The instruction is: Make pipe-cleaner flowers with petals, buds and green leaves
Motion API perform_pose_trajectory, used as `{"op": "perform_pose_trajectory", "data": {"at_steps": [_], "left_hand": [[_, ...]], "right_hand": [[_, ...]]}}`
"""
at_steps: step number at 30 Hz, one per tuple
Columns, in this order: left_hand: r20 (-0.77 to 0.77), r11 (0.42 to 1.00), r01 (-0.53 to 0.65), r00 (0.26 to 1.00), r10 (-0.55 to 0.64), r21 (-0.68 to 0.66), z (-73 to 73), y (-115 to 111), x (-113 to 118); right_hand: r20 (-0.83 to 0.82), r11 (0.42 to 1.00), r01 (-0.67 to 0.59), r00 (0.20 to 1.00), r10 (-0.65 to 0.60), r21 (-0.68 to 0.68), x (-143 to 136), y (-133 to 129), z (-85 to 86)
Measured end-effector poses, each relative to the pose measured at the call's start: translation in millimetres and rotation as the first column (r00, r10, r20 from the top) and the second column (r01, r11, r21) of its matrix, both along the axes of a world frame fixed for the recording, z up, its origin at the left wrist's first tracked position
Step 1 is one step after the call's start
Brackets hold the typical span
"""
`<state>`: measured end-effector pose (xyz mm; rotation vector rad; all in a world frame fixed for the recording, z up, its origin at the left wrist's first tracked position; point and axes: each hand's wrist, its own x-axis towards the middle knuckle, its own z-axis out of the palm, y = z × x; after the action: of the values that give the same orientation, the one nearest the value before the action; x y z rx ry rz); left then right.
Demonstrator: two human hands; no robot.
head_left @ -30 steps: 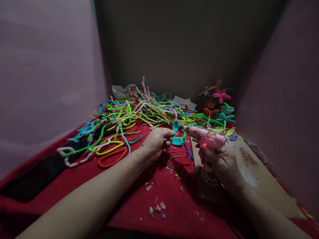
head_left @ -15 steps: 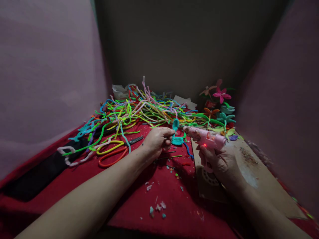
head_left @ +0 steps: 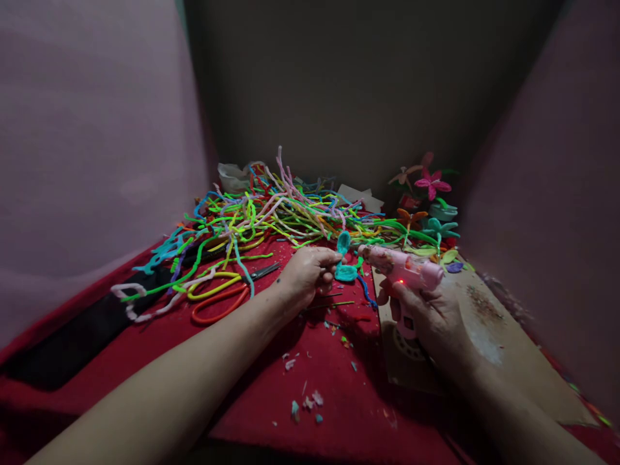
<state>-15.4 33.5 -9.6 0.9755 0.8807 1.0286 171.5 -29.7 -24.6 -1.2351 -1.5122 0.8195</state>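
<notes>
Between the fingertips of my left hand (head_left: 312, 274) is a turquoise pipe-cleaner piece (head_left: 345, 274) with two looped petals, one pointing up and one lying to the right. My right hand (head_left: 438, 316) is wrapped round the handle of a pink hot glue gun (head_left: 407, 266), whose small red light glows. The gun's stained nozzle points left at the petals, a short gap away from them. A blue pipe cleaner (head_left: 367, 292) lies just below the petals. Scissors (head_left: 220, 296) with yellow and red handles rest left of my left hand.
A heap of many-coloured pipe cleaners (head_left: 290, 216) spreads along the back. Finished pipe-cleaner flowers (head_left: 433, 185) stand at the back right. A brown board (head_left: 523, 361) lies under my right forearm. Fluffy scraps (head_left: 312, 402) dot the red cloth (head_left: 271, 420); a black strip (head_left: 72, 342) lies left.
The glue gun has shifted very slightly right, and the fingers of my right hand have moved on its handle. My left hand and the turquoise petals have barely moved to the right.
</notes>
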Motion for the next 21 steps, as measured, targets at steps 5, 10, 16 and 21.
{"op": "perform_pose_trajectory", "data": {"at_steps": [5, 10, 16, 21], "left_hand": [[-0.005, 1.000, 0.012, 1.000, -0.012, 0.015, -1.5, 0.8, 0.3], [0.016, 1.000, 0.006, 1.000, -0.006, 0.000, -2.5, 2.2, -0.2], [0.042, 1.000, -0.010, 0.999, 0.011, -0.006, -2.7, 2.7, -0.8], [0.048, 1.000, -0.004, 0.999, 0.004, -0.009, -1.5, 2.1, -0.9]], "right_hand": [[0.034, 1.000, 0.013, 0.999, -0.014, 0.022, -1.3, -0.2, 1.5], [0.080, 1.000, 0.017, 0.997, -0.018, 0.022, -3.0, -1.5, 4.7], [0.119, 0.997, 0.041, 0.992, -0.049, 0.064, -5.0, -1.1, 6.6], [0.143, 0.996, 0.051, 0.988, -0.061, 0.076, -4.1, -0.3, 6.2]]}}
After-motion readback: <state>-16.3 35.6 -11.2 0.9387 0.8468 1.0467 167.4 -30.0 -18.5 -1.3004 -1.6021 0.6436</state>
